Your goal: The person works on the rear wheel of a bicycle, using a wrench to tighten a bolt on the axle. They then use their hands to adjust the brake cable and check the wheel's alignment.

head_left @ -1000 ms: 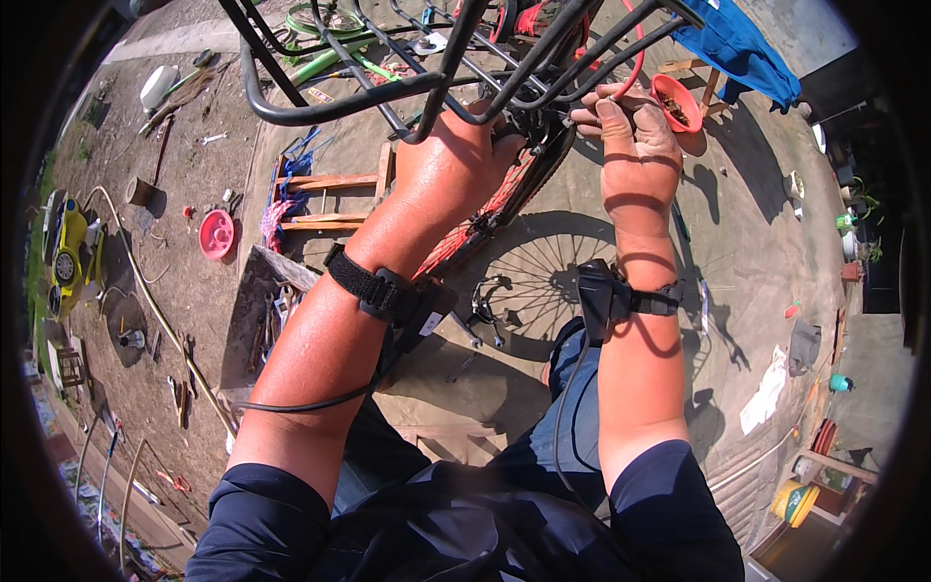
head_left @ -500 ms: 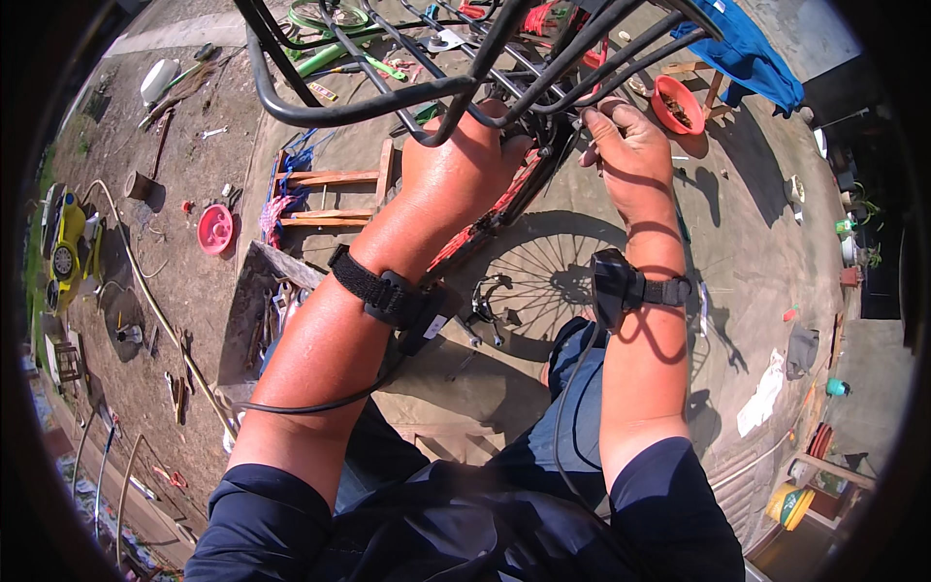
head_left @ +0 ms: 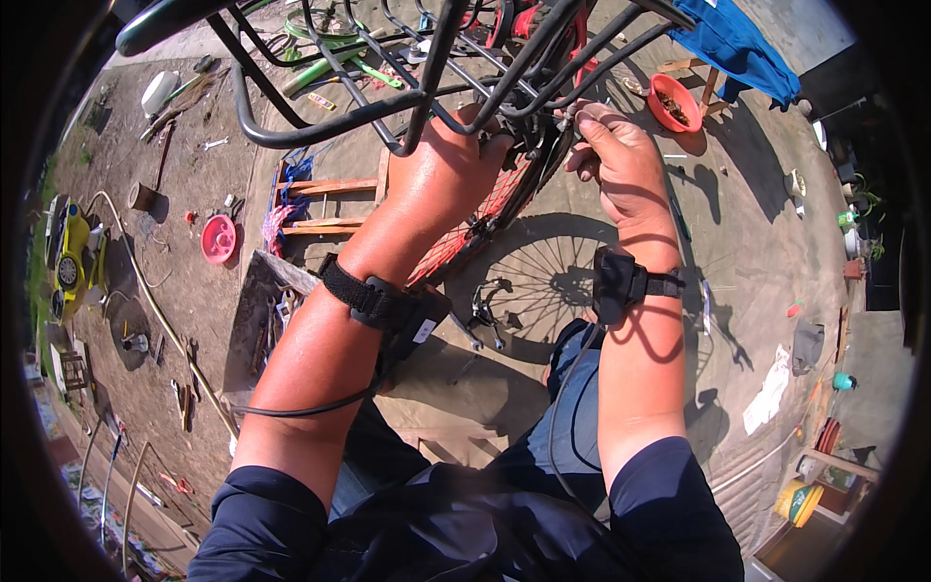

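Note:
A bicycle stands in front of me, its black tubular rack (head_left: 424,87) across the top and a red-spoked wheel (head_left: 465,238) tilted below. Under the rack's bars, my left hand (head_left: 448,165) is closed at the dark parts beside the wheel. Its fingertips are mostly hidden, so what it grips cannot be made out. On the other side of the wheel, my right hand (head_left: 621,160) has its thumb and fingers curled together by the end of the black frame. Whatever small thing lies between them is too small to name. Black straps with small boxes circle both wrists.
A metal tray of tools (head_left: 257,320) and a small wooden frame (head_left: 335,209) lie left of the wheel. Farther left are a pink dish (head_left: 219,239) and a yellow toy car (head_left: 70,257). A red bowl (head_left: 675,103) stands right, near a blue cloth (head_left: 742,48).
The rack has shifted left and slightly down in view, and more of the red-spoked wheel shows. Both hands stay at the bicycle, the left moving slightly left.

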A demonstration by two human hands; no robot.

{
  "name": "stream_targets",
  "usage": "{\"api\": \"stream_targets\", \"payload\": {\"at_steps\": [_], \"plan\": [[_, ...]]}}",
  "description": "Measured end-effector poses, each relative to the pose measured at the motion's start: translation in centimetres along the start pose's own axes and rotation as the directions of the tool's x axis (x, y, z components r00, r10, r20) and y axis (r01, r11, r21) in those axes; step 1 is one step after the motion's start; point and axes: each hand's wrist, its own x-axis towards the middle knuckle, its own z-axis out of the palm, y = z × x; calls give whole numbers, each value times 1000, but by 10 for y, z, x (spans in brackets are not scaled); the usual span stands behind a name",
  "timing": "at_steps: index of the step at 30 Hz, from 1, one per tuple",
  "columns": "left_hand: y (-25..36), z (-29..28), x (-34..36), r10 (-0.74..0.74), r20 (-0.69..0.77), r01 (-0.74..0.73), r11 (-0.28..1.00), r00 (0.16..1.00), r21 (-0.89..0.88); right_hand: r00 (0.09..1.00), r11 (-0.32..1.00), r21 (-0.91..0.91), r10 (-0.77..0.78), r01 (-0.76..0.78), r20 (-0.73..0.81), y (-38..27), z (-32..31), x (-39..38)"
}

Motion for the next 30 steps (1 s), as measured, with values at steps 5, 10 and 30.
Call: {"api": "stream_targets", "payload": {"at_steps": [5, 10, 30], "plan": [[-4, 0, 6, -10, 32, 13, 996, 999, -86, 999, 990, 138, 30, -32, 14, 3, 0, -2], [-1, -1, 6, 40, 14, -39, 998, 999, -41, 995, 977, 206, 40, -58, 91, 18, -9, 6], [43, 25, 17, 44, 42, -28, 942, 998, -334, 984, 936, 329, 68, -121, 166, 25, -8, 14]]}}
